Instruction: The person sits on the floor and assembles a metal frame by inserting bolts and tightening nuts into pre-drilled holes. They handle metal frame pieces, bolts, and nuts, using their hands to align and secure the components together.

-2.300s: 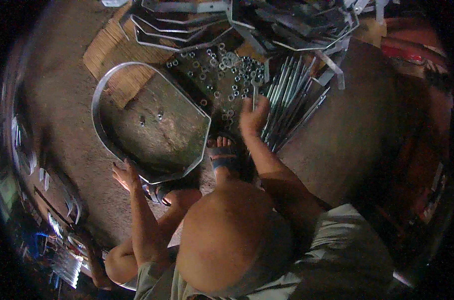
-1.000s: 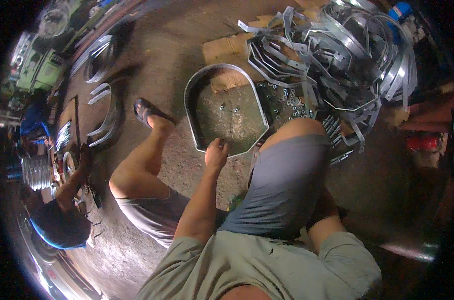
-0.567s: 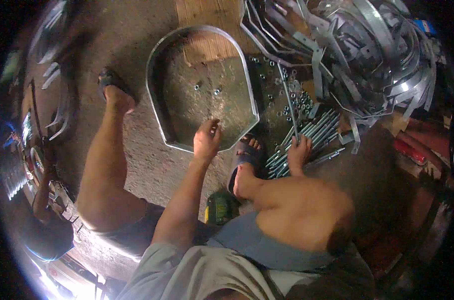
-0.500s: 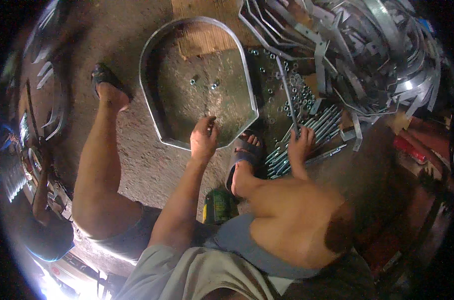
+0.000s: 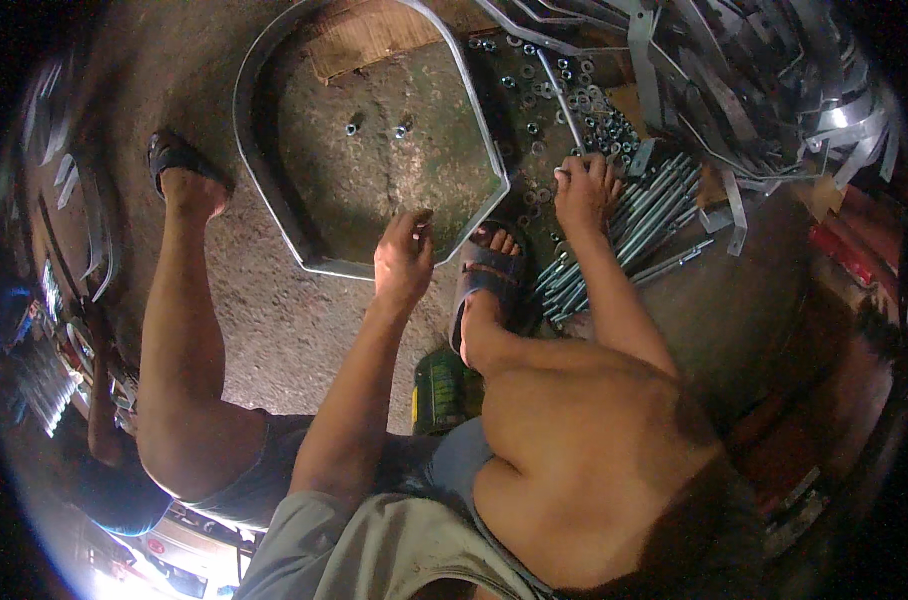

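Note:
My right hand (image 5: 586, 198) is closed around the near end of a thin metal rod (image 5: 562, 98), which points away over loose nuts and washers (image 5: 604, 125). Beneath and to the right of that hand lies a bundle of threaded rods (image 5: 624, 235). My left hand (image 5: 404, 258) hovers by the near edge of a bent metal band frame (image 5: 264, 200), its fingers curled together. Whatever they may pinch is too small to make out. Two nuts (image 5: 352, 129) rest on the ground inside the frame.
Bent metal strips (image 5: 754, 100) are heaped at the far right. A wooden board (image 5: 374, 40) lies under the frame's far part. My sandalled foot (image 5: 490, 270) stands between my hands, with a dark green container (image 5: 439, 390) behind it. Another person's arm (image 5: 102, 410) shows at left.
My right hand has reached farther forward with the rod, whose far end now lies over the nuts and washers. The left hand keeps its curled pose. The whole view has shifted slightly.

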Tool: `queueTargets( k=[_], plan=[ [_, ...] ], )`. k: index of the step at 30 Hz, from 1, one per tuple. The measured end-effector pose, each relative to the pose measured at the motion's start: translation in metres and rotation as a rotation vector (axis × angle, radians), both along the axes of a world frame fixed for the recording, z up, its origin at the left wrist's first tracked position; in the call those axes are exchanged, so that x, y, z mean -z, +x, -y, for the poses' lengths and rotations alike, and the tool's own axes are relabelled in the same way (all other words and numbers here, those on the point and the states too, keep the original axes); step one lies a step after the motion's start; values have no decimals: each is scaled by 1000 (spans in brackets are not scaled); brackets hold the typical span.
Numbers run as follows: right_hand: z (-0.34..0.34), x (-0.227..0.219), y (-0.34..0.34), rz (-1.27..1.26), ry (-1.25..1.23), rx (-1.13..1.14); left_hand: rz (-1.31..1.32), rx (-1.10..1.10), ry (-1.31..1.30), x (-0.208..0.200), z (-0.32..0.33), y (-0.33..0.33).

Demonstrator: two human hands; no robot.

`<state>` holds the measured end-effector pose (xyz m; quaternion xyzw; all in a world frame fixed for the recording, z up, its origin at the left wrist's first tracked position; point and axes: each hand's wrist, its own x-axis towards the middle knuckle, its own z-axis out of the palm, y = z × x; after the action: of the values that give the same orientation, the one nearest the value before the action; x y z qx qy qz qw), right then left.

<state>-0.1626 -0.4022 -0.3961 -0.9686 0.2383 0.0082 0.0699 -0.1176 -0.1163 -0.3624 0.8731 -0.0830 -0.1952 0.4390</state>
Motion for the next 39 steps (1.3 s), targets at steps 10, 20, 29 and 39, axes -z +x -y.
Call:
queueTargets(
  k=[10,20,29,39],
  plan=[
    [-85,-51,0,87,961,-25,-866,-273,-734,-15,42,6],
    [27,3,-19,-189,117,328,-702,-453,-609,0,17,12],
    [10,-20,-37,176,497,109,-580,-733,-559,16,-1,27],
    [-43,-50,-50,-118,614,-325,-235,-766,-315,35,-23,26]
  ],
)
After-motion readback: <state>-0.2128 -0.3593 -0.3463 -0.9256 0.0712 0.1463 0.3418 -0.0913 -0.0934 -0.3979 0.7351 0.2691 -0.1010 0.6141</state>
